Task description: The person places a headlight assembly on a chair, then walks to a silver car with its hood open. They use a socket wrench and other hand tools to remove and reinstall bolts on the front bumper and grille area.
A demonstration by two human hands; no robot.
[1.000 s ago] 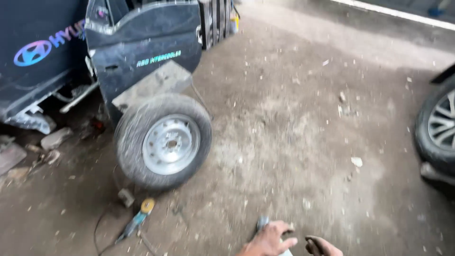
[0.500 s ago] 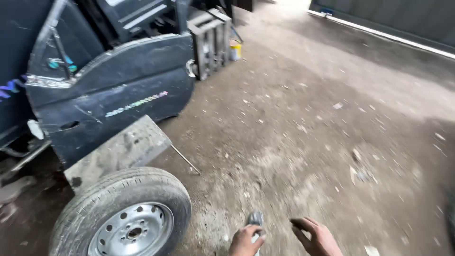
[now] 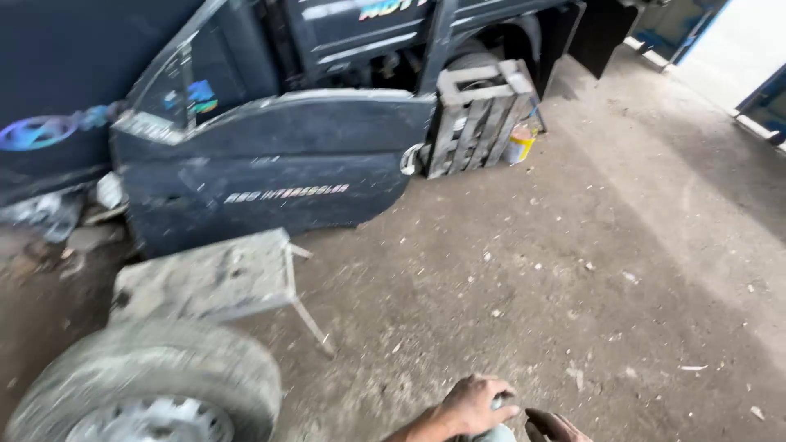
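My left hand [image 3: 473, 403] is at the bottom edge of the view, fingers curled around a small grey object [image 3: 501, 403] that is mostly hidden. My right hand [image 3: 550, 426] sits just to its right, only its top showing, fingers bent; whether it holds anything is hidden. Both hands hover over the dusty concrete floor [image 3: 573, 270].
A loose wheel with a grey steel rim [image 3: 147, 389] stands at the bottom left. Behind it a low metal stool [image 3: 209, 274] leans by a detached dark blue vehicle door [image 3: 270, 176]. A wooden crate [image 3: 479, 115] and a small can [image 3: 520, 143] sit further back.
The view has swung up and to the right; the wheel slid to the bottom-left corner and the door and crate came nearer the centre. My hands stay low in the frame.
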